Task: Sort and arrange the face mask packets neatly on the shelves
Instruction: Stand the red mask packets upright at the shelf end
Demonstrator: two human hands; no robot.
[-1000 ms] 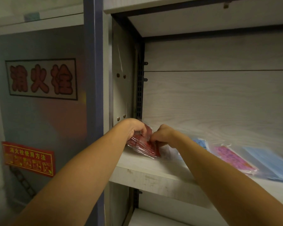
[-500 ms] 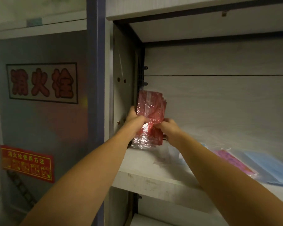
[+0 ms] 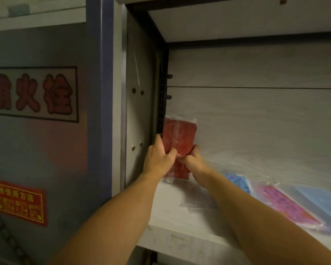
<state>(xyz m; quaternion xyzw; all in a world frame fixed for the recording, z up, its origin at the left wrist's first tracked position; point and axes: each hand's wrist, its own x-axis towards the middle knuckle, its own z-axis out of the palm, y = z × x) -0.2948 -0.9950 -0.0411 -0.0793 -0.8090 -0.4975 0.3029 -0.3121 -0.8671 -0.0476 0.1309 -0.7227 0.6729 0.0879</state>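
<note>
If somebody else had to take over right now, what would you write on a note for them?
Left hand and right hand both grip the red mask packets, held upright in the shelf's back left corner.
The blue packet, pink packet and light blue packet lie flat further right on the same shelf.
Done: the red ones are gathered into one bundle.
Left: settle the red bundle in place, then tidy the loose packets on the right.

Packets (image 3: 178, 148) stand upright at the shelf's (image 3: 180, 222) left end; others (image 3: 287, 205) lie flat rightward.
</note>
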